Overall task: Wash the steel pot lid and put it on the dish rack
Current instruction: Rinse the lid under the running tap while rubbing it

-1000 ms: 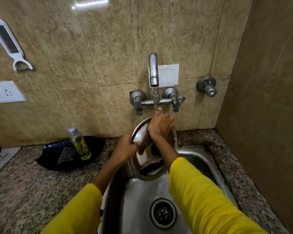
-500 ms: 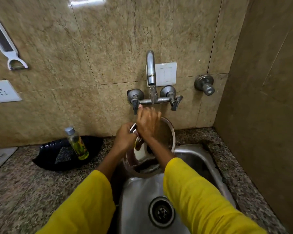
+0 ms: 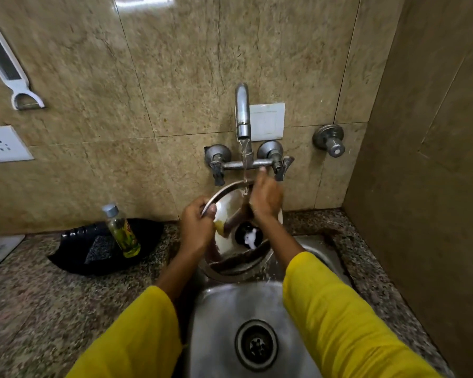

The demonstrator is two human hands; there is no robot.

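The round steel pot lid stands tilted on its edge over the back of the sink, under the running tap. My left hand grips the lid's left rim. My right hand lies flat against the upper right of the lid's inner face, fingers together, in the water stream. A dark knob shows at the lid's centre. No dish rack is in view.
The steel sink with its drain lies below. On the granite counter to the left sits a black tray holding a scrub pad and a small bottle. A brown wall closes the right side.
My right hand has slid from the lid's left part to its upper right under the stream. The lid has tipped a little, and my left hand keeps its hold on the rim.
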